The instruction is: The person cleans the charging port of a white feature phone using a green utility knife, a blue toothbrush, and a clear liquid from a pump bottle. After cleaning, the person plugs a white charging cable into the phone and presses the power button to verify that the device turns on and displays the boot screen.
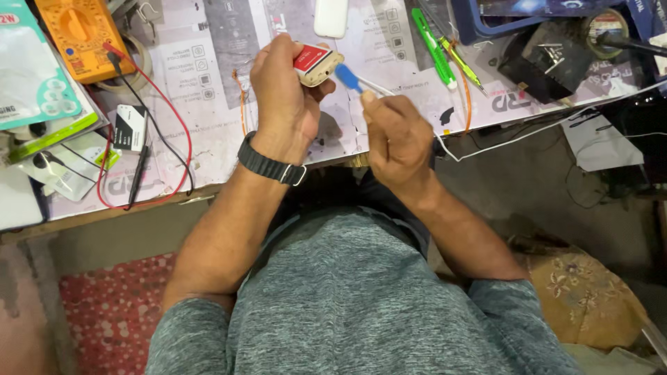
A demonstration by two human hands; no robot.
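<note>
Both hands work above the bench (208,83) edge. Left hand (281,97) grips a small beige phone (316,64) with a red battery showing; right hand (396,139) pinches a blue-tipped tool (351,78), its tip just beside the phone. An orange multimeter (80,31) lies well apart.

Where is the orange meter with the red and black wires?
In the head view, the orange meter lies at the top left of the workbench, left of the left hand, above its looping wires.
</note>
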